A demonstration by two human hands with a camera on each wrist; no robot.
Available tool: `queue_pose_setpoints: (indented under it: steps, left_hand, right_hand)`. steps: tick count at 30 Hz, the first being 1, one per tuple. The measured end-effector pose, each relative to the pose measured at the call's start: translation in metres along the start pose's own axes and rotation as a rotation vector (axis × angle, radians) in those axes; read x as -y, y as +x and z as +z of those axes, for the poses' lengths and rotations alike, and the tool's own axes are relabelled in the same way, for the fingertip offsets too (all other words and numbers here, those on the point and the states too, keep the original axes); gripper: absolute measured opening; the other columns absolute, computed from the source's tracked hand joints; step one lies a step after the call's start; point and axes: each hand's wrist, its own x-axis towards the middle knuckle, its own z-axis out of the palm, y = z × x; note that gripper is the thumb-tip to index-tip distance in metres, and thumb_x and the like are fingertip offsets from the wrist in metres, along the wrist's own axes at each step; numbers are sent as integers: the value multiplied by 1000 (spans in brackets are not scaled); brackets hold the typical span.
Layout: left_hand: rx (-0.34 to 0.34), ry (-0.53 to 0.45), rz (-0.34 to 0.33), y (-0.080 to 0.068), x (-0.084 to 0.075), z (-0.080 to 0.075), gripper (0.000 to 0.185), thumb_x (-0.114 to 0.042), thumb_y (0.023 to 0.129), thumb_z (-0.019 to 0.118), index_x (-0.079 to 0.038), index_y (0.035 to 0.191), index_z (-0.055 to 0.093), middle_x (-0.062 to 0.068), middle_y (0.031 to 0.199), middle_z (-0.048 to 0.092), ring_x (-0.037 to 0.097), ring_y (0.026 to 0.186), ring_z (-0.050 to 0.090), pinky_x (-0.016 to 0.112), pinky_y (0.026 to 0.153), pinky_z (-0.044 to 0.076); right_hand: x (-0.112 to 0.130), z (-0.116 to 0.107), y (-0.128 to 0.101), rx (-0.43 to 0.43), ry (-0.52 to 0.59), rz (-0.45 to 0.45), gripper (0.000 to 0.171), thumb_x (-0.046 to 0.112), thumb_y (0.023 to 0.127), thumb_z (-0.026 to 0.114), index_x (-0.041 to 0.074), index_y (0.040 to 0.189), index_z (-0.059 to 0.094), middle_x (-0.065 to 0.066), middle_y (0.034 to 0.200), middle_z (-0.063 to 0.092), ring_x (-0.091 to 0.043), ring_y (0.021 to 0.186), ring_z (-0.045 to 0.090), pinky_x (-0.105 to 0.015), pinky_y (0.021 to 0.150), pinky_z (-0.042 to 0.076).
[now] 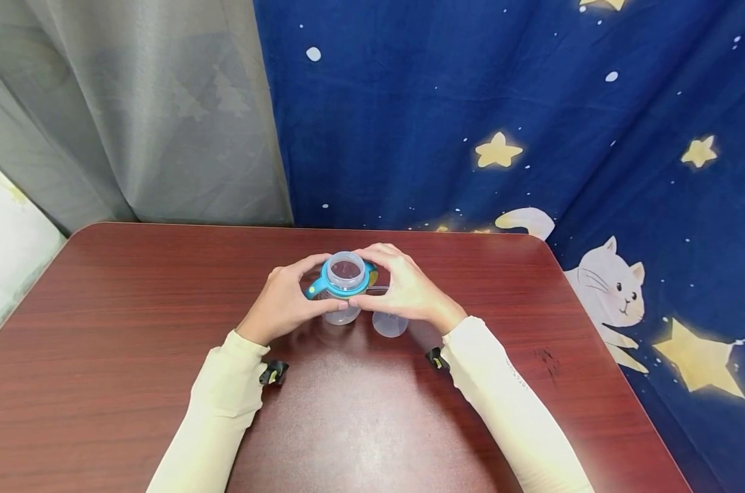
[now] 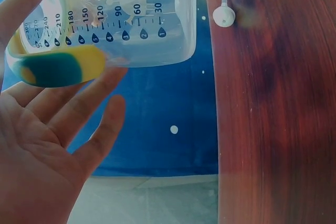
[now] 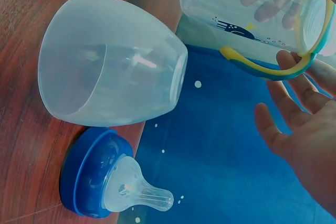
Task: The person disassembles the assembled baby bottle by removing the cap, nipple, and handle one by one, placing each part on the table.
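Clear plastic bottle [image 1: 343, 287] stands mid-table, gripped by my left hand [image 1: 284, 301] and right hand [image 1: 407, 289]; I judge it uncapped already, the teat ring [image 3: 107, 179] and dome cap [image 3: 113, 61] still lying beside it

In the head view, the blue teat ring [image 3: 97, 182] is hidden behind the right hand [image 1: 406, 287]. The bottle [image 1: 343, 287] is partly covered by both hands. The clear cap [image 1: 389, 323] is half hidden.

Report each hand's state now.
Left hand: grips the bottle by its handle side.
Right hand: fingers curled on the bottle's collar.
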Motion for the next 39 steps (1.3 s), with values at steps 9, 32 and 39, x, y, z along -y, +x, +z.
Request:
queue_pose_setpoints:
  steps: [9, 32, 39]
  left_hand:
    - [-15, 0, 6, 0, 0, 1, 78, -43, 68, 91, -14, 134, 61, -4, 114, 70, 9, 94, 67, 35, 79, 54]
    - [-16, 2, -22, 2, 1, -4, 75, -43, 69, 91, -15, 132, 62, -4, 113, 71, 13, 97, 67, 37, 80, 54]
    - [-13, -18, -38, 2, 3, -6, 77, -44, 68, 91, -14, 133, 61, -1, 118, 70, 20, 106, 69, 42, 88, 54]
  right_hand:
    - [2, 0, 1, -22, -30, -22, 63, 37, 76, 86, 15, 130, 63, 4, 125, 60, -13, 123, 46, -40, 101, 42]
    - [23, -23, -4, -182, -80, -16, 68, 34, 71, 90, 15, 131, 64, 3, 132, 58, -12, 130, 45, -42, 106, 41]
    - [28, -26, -12, -177, -72, -17, 71, 32, 69, 91, 14, 132, 64, 0, 135, 58, -14, 132, 45, -45, 107, 39]
